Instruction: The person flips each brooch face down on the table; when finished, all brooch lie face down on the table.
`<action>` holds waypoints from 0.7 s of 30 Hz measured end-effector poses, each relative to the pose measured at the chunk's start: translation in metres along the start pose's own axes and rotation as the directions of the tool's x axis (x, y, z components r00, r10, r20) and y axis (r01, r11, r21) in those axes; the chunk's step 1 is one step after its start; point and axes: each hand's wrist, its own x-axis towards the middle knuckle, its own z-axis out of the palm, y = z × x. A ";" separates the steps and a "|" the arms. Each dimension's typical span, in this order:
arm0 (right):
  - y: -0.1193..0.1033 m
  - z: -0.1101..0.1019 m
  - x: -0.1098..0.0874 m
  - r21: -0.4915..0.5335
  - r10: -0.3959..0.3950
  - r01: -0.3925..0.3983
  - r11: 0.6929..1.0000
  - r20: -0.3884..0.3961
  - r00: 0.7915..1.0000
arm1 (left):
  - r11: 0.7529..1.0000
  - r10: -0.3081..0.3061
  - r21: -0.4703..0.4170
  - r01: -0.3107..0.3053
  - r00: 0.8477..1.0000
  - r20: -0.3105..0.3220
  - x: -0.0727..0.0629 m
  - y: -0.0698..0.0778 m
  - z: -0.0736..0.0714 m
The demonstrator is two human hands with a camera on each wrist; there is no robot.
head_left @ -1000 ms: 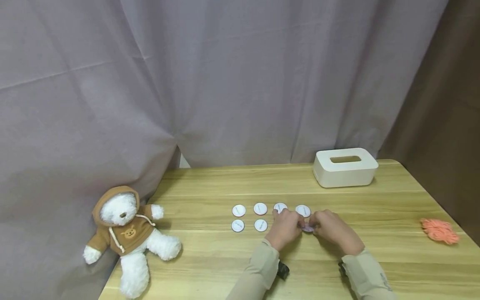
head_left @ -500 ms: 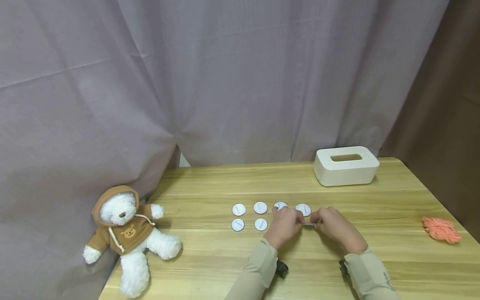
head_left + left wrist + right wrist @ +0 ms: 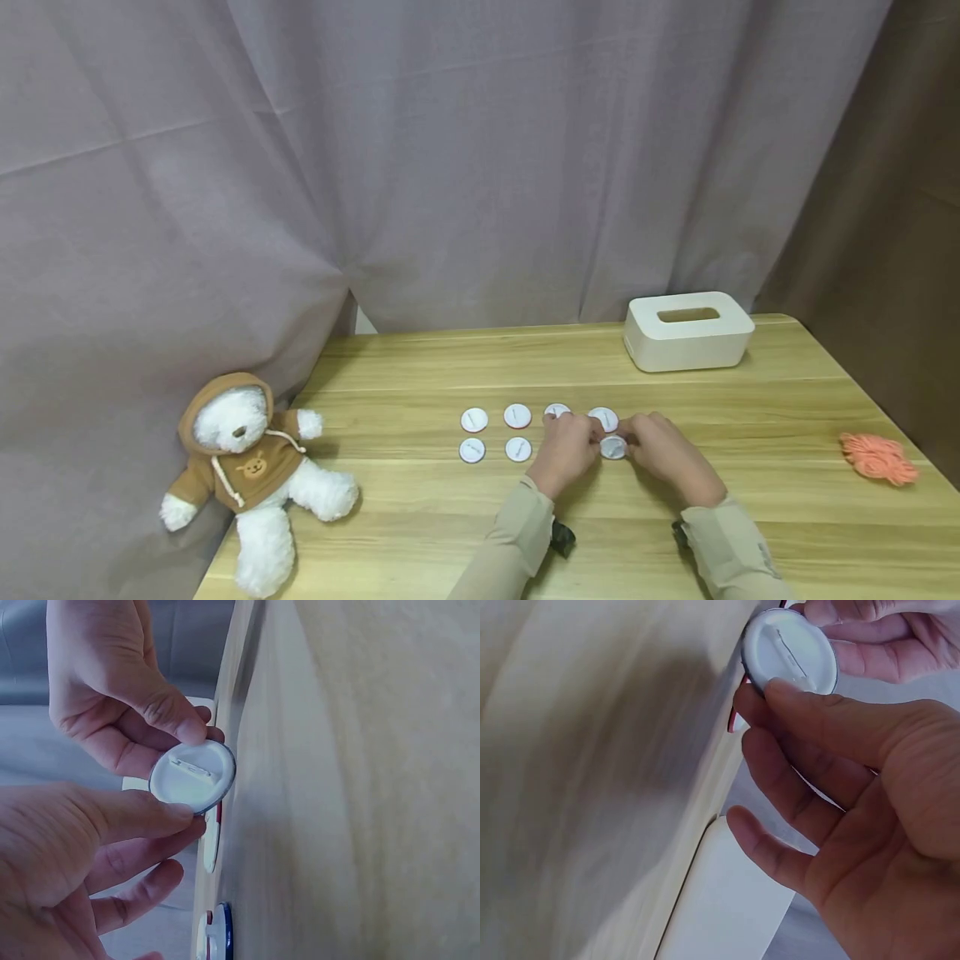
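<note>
Between my two hands is a round pin-back badge (image 3: 612,447), its white back and metal pin (image 3: 193,768) facing up. My left hand (image 3: 567,450) pinches one edge between thumb and finger. On the opposite edge, my right hand (image 3: 663,454) pinches it the same way, thumb on the white back (image 3: 791,652). More badges lie pin side up on the table: a back row with one badge (image 3: 603,419) just behind the held one and another (image 3: 557,411) partly hidden by my left hand. Two front-row badges, such as this badge (image 3: 518,449), lie left of my hands.
A white tissue box (image 3: 688,333) stands at the back right of the wooden table (image 3: 420,517). Coral yarn (image 3: 877,459) lies near the right edge. A white teddy bear (image 3: 255,479) in a brown hoodie sits at the left edge. A grey curtain (image 3: 480,167) hangs behind.
The held badge showed a purple face, then stood edge-on, and now its white pin back is up. Both hands kept hold of it while turning it over, staying in about the same place.
</note>
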 end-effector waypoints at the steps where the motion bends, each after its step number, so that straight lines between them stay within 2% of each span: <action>1: -0.001 0.001 0.000 -0.004 0.003 -0.003 1.000 -0.007 1.000 | 1.000 -0.008 0.000 0.008 1.000 0.006 0.000 0.000 0.000; 6: -0.003 0.005 -0.001 -0.014 0.017 -0.018 1.000 -0.059 0.998 | 0.999 -0.048 -0.014 0.048 0.998 0.034 0.000 0.002 0.000; 11: -0.003 0.009 -0.001 -0.014 0.009 -0.011 1.000 -0.097 0.995 | 0.999 -0.049 0.004 0.049 0.998 0.037 0.000 0.002 0.002; 21: -0.002 0.011 -0.001 -0.010 0.061 -0.061 0.998 -0.051 0.997 | 0.996 -0.054 0.069 0.051 0.998 0.031 -0.001 0.002 0.007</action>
